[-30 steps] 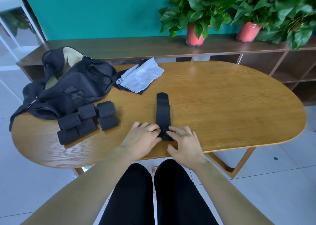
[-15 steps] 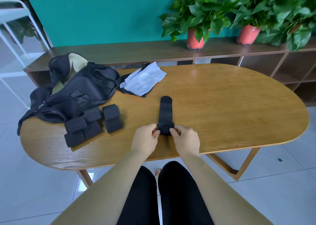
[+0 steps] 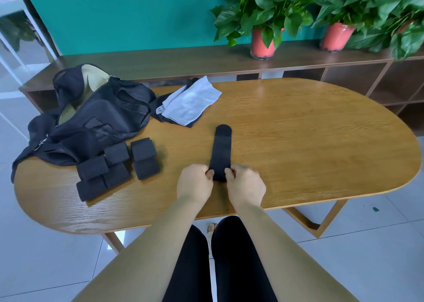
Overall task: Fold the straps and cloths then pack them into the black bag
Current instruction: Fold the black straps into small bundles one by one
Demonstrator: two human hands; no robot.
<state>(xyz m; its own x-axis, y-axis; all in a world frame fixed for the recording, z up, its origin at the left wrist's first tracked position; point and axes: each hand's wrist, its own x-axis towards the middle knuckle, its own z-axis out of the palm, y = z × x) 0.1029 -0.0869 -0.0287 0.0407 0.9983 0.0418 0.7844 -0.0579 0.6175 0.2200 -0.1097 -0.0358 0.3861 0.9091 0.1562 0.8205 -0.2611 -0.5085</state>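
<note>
Pinching the near end of the black strap (image 3: 221, 150), your left hand (image 3: 195, 182) and right hand (image 3: 245, 184) each curl thumb and fingers onto its sides. The strap lies flat on the wooden table (image 3: 298, 141), pointing away from you. Fold the end forward with the edges lined up, so it matches the folded straps (image 3: 117, 166) beside the black bag (image 3: 98, 127).

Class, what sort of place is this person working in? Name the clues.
Probably a lounge or office room: an oval wooden table, a low wooden shelf unit carrying leafy plants in red pots, and a teal wall.
</note>
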